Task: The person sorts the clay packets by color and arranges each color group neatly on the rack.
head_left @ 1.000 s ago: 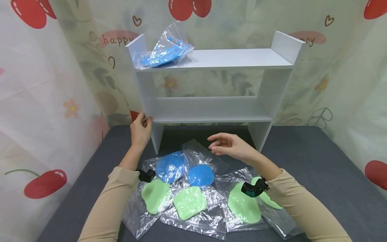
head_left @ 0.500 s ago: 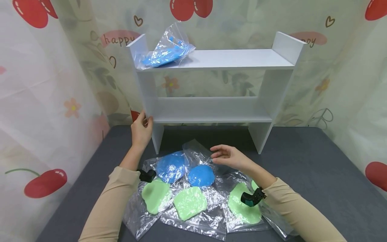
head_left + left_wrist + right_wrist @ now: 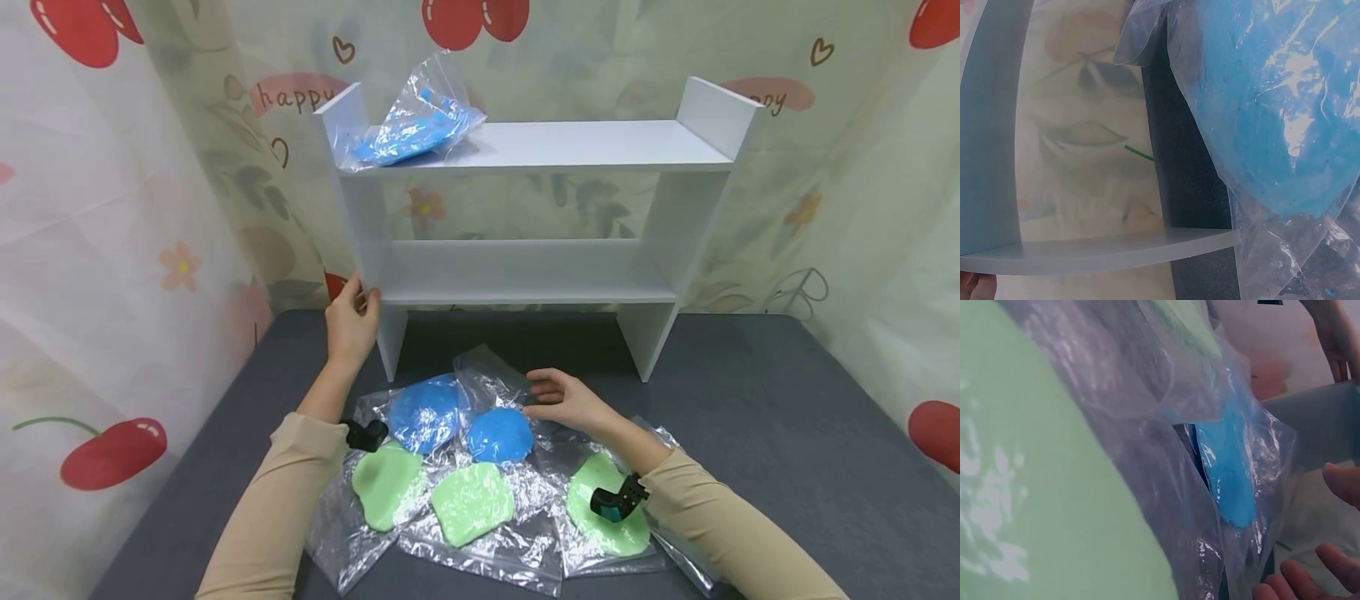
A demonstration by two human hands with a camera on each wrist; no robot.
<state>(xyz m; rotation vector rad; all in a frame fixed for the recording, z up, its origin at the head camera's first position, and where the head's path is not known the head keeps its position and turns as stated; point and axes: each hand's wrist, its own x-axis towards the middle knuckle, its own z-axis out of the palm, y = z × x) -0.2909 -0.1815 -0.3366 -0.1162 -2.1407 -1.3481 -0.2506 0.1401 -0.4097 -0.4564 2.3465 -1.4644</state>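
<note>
My left hand [image 3: 351, 327] grips the left side panel of a white shelf unit [image 3: 517, 296], at the height of its middle board. In the left wrist view, a bit of the fingers shows under the panel [image 3: 1091, 253]. My right hand [image 3: 573, 406] hovers by a clear zip bag with a round, flat blue clay-like lump [image 3: 499, 435]. Its thumb and fingers are apart with nothing between them, as the right wrist view shows. Another bagged blue lump [image 3: 423, 412] lies to the left. Nearer me are bagged pale green lumps [image 3: 472, 502], one [image 3: 606, 504] partly under the right wrist.
A bag of blue pieces [image 3: 416, 133] leans on the top board at the left end. The dark table [image 3: 780, 417] runs beneath the shelf unit. Patterned curtains [image 3: 862, 208] hang behind and at both sides. A black wrist camera [image 3: 618, 500] sits on the right arm.
My right hand has come down and toward me, from in front of the shelf's lower opening to beside the nearer blue lump. The left hand stays on the side panel.
</note>
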